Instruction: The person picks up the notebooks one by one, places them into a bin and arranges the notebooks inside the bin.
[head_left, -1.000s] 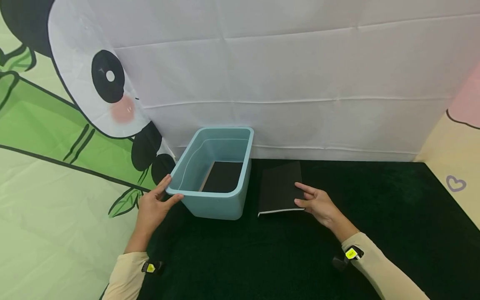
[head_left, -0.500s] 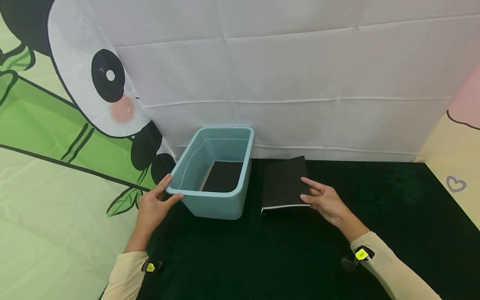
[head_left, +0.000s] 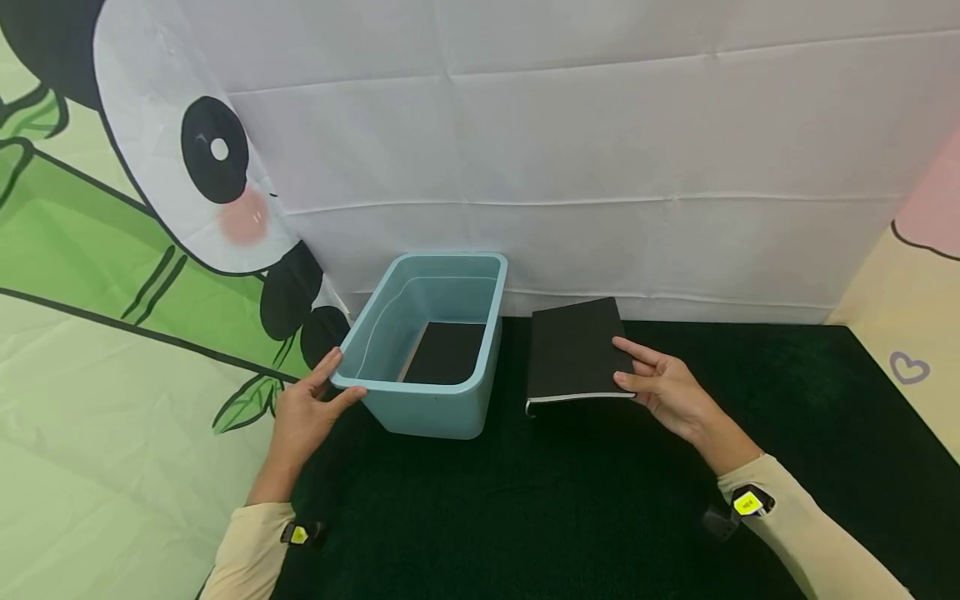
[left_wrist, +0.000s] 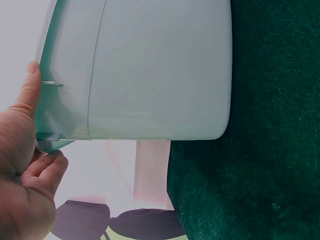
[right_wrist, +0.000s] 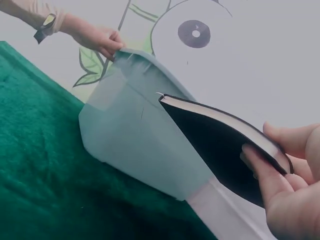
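head: right hand pinches black notebook by its right edge, tilted off the green mat, beside the blue bin | left wrist: left hand curls on bin rim, steadying | right wrist: thumb over, fingers under; looks stiff, light; spine-side grip should hold

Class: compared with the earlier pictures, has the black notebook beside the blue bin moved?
Yes. The right hand has lifted the notebook off the green mat; its far edge now overlaps the white backdrop, while the bin stays put.
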